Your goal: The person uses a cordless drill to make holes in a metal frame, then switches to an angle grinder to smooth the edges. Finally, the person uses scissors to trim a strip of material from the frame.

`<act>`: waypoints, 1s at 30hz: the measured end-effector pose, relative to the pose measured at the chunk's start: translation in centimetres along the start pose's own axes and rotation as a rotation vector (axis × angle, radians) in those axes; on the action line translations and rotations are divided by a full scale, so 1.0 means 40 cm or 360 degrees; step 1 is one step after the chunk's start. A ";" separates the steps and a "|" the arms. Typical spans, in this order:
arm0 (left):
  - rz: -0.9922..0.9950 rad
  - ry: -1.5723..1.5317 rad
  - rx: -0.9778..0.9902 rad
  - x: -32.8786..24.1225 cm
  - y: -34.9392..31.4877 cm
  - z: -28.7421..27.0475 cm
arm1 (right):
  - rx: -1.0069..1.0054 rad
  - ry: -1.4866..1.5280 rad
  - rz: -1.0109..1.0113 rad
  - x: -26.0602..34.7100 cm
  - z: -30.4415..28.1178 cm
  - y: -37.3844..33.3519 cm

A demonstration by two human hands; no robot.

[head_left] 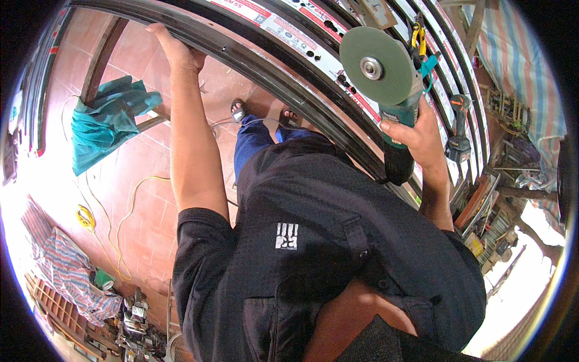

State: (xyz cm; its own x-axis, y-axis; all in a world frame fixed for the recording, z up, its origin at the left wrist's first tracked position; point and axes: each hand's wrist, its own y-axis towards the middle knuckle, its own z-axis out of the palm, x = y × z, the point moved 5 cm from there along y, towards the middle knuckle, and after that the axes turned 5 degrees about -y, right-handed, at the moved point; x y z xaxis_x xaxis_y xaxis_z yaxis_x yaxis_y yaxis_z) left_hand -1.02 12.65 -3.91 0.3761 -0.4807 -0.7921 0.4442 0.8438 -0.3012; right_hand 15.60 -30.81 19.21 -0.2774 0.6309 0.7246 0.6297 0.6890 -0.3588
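My right hand [419, 136] is wrapped around the dark green body of an angle grinder [399, 117]. Its large grey-green disc [356, 51] faces up, above the black and white profiles [289, 36]. No sparks show at the disc. At the upper left, my left hand [180, 53] grips the near edge of a long black metal profile [241, 57]; some of its fingers are hidden by the bar. Beyond the grinder, yellow-handled pliers [418, 37] rest on the profiles, and a cordless drill [459, 130] lies to their right.
A green cloth [104, 123] hangs by a brown frame leg [104, 63] on the left. A yellow cable [134, 193] runs over the tiled floor [151, 223]. Striped sheeting [515, 60] hangs at the right; tools and clutter [136, 320] lie at the lower left.
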 end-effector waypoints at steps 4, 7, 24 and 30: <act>-0.0040 -0.0129 0.0129 -0.006 0.079 -0.046 | 0.0021 -0.0037 -0.0085 0.024 0.010 0.022; -0.0062 -0.0149 0.0169 -0.040 0.162 -0.043 | 0.0035 -0.0075 -0.0103 0.048 0.023 0.043; -0.0242 -0.0299 0.0246 -0.005 0.162 -0.079 | 0.0268 -0.0835 -0.0100 0.168 0.202 0.215; -0.0201 -0.0210 0.0279 0.022 0.146 -0.079 | 0.0281 -0.0951 -0.0129 0.172 0.236 0.267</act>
State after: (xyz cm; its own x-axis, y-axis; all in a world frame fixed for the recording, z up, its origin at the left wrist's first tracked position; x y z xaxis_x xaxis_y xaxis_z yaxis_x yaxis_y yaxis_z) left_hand -0.66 17.91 -8.05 0.4066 -0.6164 -0.6743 0.6245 0.7262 -0.2873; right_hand 13.57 -15.74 14.80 -0.7091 0.6294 0.3178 0.4744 0.7593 -0.4454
